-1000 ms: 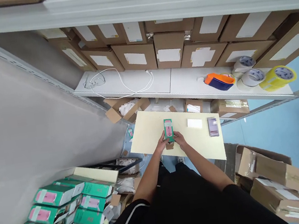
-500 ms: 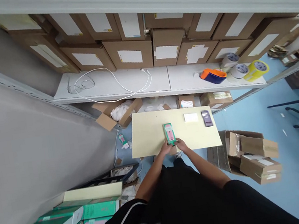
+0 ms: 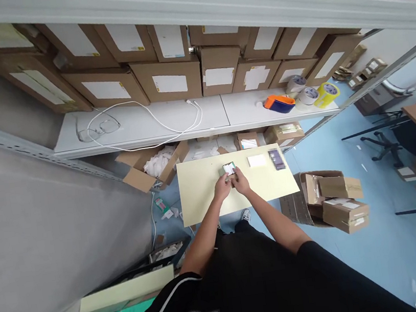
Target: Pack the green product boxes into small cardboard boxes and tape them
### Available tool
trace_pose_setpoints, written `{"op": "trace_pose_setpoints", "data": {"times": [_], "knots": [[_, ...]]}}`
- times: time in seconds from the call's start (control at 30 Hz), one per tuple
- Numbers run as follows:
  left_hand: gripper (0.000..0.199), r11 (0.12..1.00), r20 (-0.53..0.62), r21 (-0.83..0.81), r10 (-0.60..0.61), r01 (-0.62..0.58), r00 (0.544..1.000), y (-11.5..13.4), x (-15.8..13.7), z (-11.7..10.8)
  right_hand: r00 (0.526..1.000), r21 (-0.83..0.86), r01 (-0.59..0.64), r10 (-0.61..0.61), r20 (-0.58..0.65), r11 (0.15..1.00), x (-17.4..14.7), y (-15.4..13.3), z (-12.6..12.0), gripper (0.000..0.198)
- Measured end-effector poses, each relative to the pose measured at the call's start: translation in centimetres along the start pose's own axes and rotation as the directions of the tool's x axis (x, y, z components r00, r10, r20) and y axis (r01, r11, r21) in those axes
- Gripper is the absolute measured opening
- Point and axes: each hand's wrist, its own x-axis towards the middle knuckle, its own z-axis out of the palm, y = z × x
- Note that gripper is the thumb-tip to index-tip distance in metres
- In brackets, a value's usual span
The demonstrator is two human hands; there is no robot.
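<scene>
Small carton (image 3: 229,168), white end showing and a trace of green at its edge, sits between a worker's bare hands over the near-middle of the pale bench (image 3: 200,193); from my remote seat I cannot tell whether its base touches the board. The grip is narrow: left hand (image 3: 221,187) at its left side, right hand (image 3: 241,182) at its near right corner, fingers almost meeting. I judge it light, stiff yet thin-walled card, a little slick, easily dented at the corners; I would favor a soft hold low on opposite side walls. Right of the grip lie a white box (image 3: 256,161) and, just beside it, a blurred dark item (image 3: 276,159). Beyond, a shelf (image 3: 236,110) carries a white cable (image 3: 134,102) and a yellow tape roll (image 3: 326,94).
</scene>
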Motion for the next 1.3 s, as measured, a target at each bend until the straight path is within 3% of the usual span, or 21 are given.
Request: {"op": "trace_pose_setpoints", "data": {"times": [0.17, 0.23, 0.33, 0.43, 0.53, 0.63, 0.7, 0.77, 1.0, 1.17, 1.3], "knots": [[0.059, 0.98, -0.022, 0.186, 0.075, -0.07, 0.997, 0.6, 2.2, -3.2, 1.0, -0.227, -0.015, 0.019, 0.015, 0.974, 0.0, -0.2, 0.8, 0.065], [0.064, 0.942, 0.086, 0.279, 0.167, -0.185, 0.982, 1.2, 3.0, -4.0, 0.999, -0.277, 0.031, -0.022, 0.035, 0.96, -0.5, 0.1, 0.7, 0.069], [0.069, 0.853, 0.331, 0.373, 0.244, -0.365, 0.911, 2.4, 4.0, -4.1, 0.988, -0.263, 0.14, -0.118, 0.098, 0.955, -1.0, 0.7, 0.5, 0.075], [0.06, 0.791, 0.411, 0.435, 0.251, -0.43, 0.877, 3.4, 4.4, -3.4, 0.984, -0.298, 0.156, -0.123, 0.126, 0.942, -1.1, 0.9, -0.2, 0.076], [0.049, 0.778, 0.299, 0.524, 0.213, -0.347, 0.93, 4.1, 4.3, -3.0, 0.996, -0.379, 0.08, -0.058, 0.069, 0.922, -1.2, 0.9, -0.9, 0.076], [0.039, 0.807, 0.095, 0.583, 0.05, -0.096, 0.994, 4.3, 3.9, -3.0, 0.997, -0.351, 0.069, -0.076, -0.006, 0.934, -1.4, 1.1, -1.0, 0.076], [0.033, 0.81, -0.004, 0.583, -0.068, 0.058, 0.998, 4.3, 3.7, -3.1, 0.995, -0.284, 0.07, -0.086, -0.045, 0.956, -1.6, 1.3, -0.6, 0.073], [0.032, 0.802, -0.048, 0.581, -0.132, 0.135, 0.99, 4.1, 3.2, -3.2, 0.995, -0.203, 0.07, -0.084, -0.059, 0.977, -1.7, 1.6, 0.1, 0.069], [0.038, 0.827, 0.002, 0.557, -0.093, 0.077, 0.996, 3.2, 0.7, -2.4, 0.966, 0.027, 0.247, -0.248, 0.079, 0.969, -0.1, 2.4, 1.7, 0.079], [0.073, 0.834, -0.018, 0.538, -0.135, 0.123, 0.991, 2.9, 0.6, -2.2, 0.942, 0.171, 0.24, -0.272, 0.198, 0.956, 3.2, 2.4, 1.5, 0.085], [0.076, 0.832, -0.045, 0.541, -0.119, 0.125, 0.992, 2.9, 1.4, -2.9, 0.922, 0.136, 0.248, -0.277, 0.271, 0.959, 4.0, 1.5, 1.4, 0.084]]}}
